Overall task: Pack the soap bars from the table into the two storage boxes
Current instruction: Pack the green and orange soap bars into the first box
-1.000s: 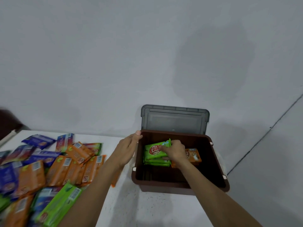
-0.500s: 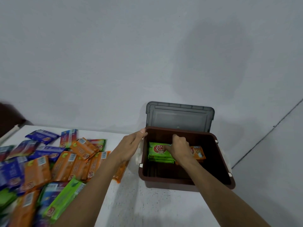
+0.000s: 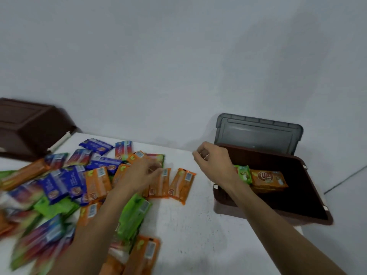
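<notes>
Soap bars [image 3: 97,181] in glossy orange, blue and green wrappers lie heaped on the white surface [image 3: 194,225], under and to the left of the left hand [image 3: 139,175]. That hand lies blurred on orange ones, and I cannot tell whether it grips. The right hand [image 3: 214,163], loosely curled and empty, hovers just left of the open brown storage box [image 3: 262,158], where a green bar [image 3: 243,173] and an orange bar [image 3: 268,177] lie. Half a second ago the left hand touched the box rim and the right was inside, on the green bars.

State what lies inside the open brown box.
Orange bars and green bars lie side by side in the box. The right hand and wrist hide part of the green bars.
</notes>
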